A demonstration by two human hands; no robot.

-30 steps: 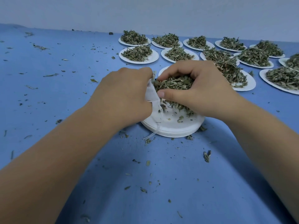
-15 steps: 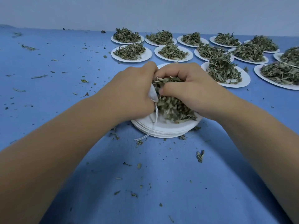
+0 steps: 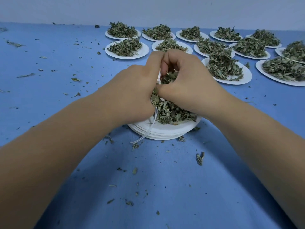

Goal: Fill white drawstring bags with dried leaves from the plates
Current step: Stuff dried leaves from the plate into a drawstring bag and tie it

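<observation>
Holding the bag (image 3: 159, 78) in my left hand (image 3: 132, 95), fingers curled round it. Only a white sliver shows between the two hands; the rest is hidden. Its string (image 3: 149, 130) hangs out from under the left palm, runs down over the plate rim and ends on the table (image 3: 49, 71).

Right hand (image 3: 188, 85) is curled as well, thumb and fingers pinching a clump of leaves (image 3: 170, 76) right against the left fingertips. Can't tell if the clump is inside the bag mouth or just at it.

Both hands sit over the near plate (image 3: 166, 132), the top one of a white stack, centre of the head view. A pile (image 3: 171, 113) of the same stuff lies on it, under the right hand and touching the left palm.

Far plates (image 3: 127, 54) stand in rows behind and to the right, each heaped with green. The closest one is near my right wrist but not touching it.

Crumbs (image 3: 199, 158) are scattered over the blue table, thickest round the stack.
</observation>
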